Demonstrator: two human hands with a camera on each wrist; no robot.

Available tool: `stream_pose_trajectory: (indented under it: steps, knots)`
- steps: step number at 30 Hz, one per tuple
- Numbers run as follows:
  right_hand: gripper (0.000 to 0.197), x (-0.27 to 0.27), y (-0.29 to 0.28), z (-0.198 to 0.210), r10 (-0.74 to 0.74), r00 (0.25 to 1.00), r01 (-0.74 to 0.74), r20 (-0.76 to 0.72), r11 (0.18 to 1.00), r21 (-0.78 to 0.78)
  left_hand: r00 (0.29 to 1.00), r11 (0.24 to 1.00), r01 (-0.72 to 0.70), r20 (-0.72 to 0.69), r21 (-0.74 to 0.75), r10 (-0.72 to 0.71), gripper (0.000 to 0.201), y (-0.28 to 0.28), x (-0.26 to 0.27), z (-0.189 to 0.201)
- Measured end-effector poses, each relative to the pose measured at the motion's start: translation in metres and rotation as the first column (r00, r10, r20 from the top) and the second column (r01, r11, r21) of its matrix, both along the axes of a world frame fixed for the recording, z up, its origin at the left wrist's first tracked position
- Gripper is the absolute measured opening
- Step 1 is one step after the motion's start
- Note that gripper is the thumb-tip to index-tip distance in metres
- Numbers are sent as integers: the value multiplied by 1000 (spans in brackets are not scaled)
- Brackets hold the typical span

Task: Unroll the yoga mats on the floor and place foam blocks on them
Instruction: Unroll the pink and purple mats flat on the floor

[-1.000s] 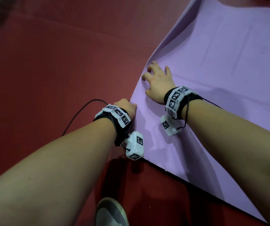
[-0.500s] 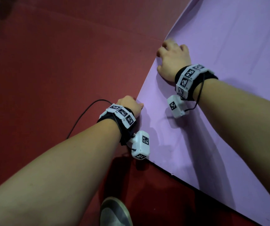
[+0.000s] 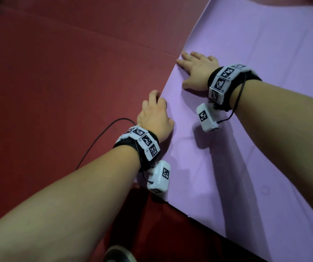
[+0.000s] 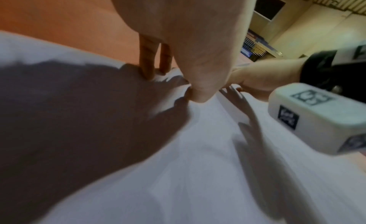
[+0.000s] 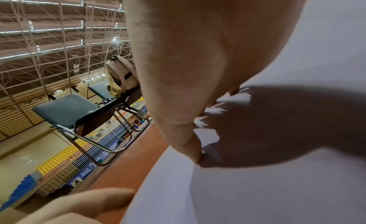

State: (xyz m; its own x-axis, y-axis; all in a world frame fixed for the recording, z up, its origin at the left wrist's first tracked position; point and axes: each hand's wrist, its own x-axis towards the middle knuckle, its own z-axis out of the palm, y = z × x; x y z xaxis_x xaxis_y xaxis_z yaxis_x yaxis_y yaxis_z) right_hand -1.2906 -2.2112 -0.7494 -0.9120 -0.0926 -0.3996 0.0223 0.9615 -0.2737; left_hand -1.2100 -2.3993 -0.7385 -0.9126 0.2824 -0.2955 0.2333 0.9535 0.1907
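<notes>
A purple yoga mat (image 3: 265,129) lies unrolled on the red floor (image 3: 57,82). My left hand (image 3: 154,114) sits at the mat's left edge, with bent fingers and the thumb pressing down on the mat (image 4: 198,164). Farther along the same edge, my right hand (image 3: 197,70) lies flat on the mat with its fingers spread. In the right wrist view its thumb and fingertips touch the mat (image 5: 257,188). Neither hand holds anything. No foam block shows in any view.
My shoe (image 3: 118,254) stands on the floor just off the mat's near corner. A black cable (image 3: 99,140) loops from my left wrist over the floor. Folding chairs (image 5: 75,111), one with a backpack (image 5: 120,77), stand beyond the mat's edge.
Both hands have moved forward along the mat's left edge, the right one farther. The left hand has loosened from a fist. The lifted edge now lies flatter.
</notes>
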Motion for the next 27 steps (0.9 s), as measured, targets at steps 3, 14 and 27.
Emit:
stream_pose_trajectory:
  steps: [3, 14, 27]
  knots:
    - [75, -4, 8, 5, 11, 999, -9, 41, 999, -39, 994, 996, 89, -68, -14, -89, 34, 11, -4, -8]
    - [74, -21, 37, -19, -334, 926, 371, 179, 705, -604, 982, 977, 182, 74, -108, -174, 85, 38, -53, -10]
    - [60, -35, 43, -3, -406, 845, 497, 348, 357, -791, 904, 918, 345, 334, -197, -268, 126, 65, -86, 0]
